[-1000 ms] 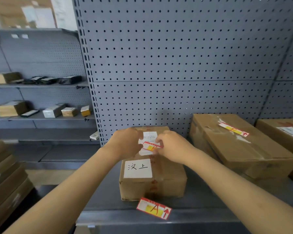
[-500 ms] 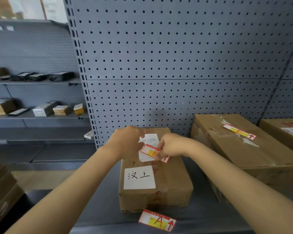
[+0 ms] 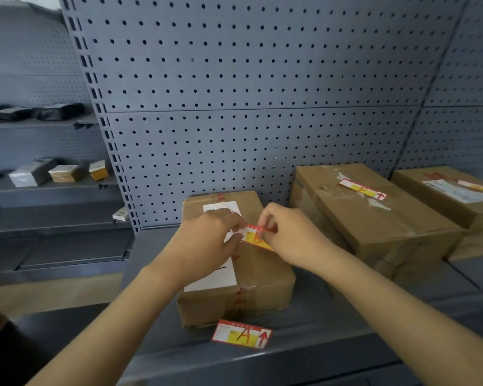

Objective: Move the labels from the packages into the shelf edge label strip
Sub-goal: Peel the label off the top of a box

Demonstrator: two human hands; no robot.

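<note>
- Your left hand [image 3: 207, 240] reaches in from the lower left, forearm angled up across the near cardboard box [image 3: 251, 274], knuckles up and wrist slightly bent.
- Its fingers are curled together, thumb and fingertips pinching the left end of the red-and-yellow label [image 3: 255, 237].
- Your right hand [image 3: 289, 239] comes in from the lower right, forearm long and nearly straight, back of the hand facing the camera.
- Its fingers are bunched and pinching the label's right end; motion blur makes it hard to tell exactly which fingertips meet it.
- The label is stretched between both hands just above the box top, near the white shipping sticker [image 3: 221, 208]; whether any part still sticks to the cardboard is unclear.
- A second label [image 3: 241, 333] marked "A" with a red arrow lies flat on the grey shelf [image 3: 332, 327], just in front of that box.
- The larger box [image 3: 374, 218] to your right carries its own label [image 3: 363, 189] on top.
</note>
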